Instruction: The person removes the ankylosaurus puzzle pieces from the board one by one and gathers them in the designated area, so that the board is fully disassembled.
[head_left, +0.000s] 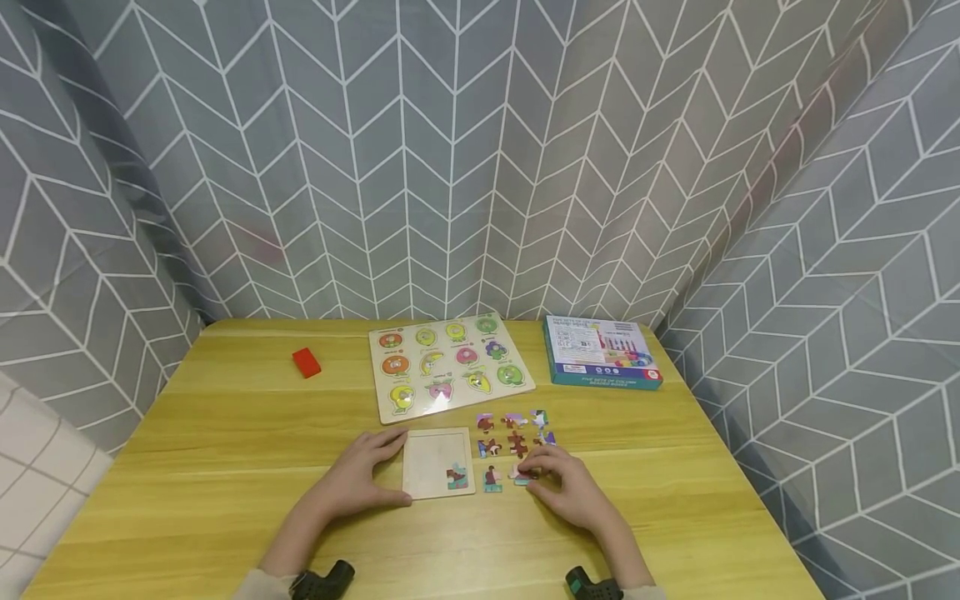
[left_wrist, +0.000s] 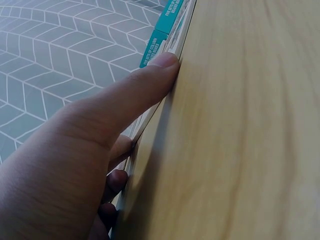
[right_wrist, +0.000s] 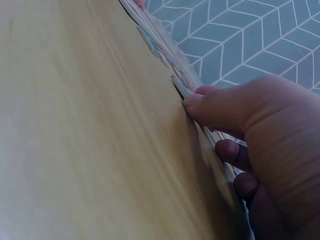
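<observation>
A square wooden puzzle tray (head_left: 431,458) lies on the table, with one jigsaw piece (head_left: 457,476) in its lower right corner. My left hand (head_left: 358,475) holds the tray at its left side, index finger at the upper corner and thumb at the lower one. To the right of the tray, my right hand (head_left: 566,485) pinches a puzzle piece (head_left: 522,479) at the table surface, partly covered by the fingers. Several loose pieces lie around it, among them a brown one (head_left: 517,443) and one with a teal lower edge (head_left: 492,479). In the right wrist view, thumb and fingertips meet at a thin piece edge (right_wrist: 179,86).
Behind the tray lies a fruit puzzle board (head_left: 450,367). A teal and white box (head_left: 602,352) stands at the back right, and a small red block (head_left: 306,362) at the back left. Patterned curtain (head_left: 450,167) borders the wooden table (head_left: 225,450) behind and on the right.
</observation>
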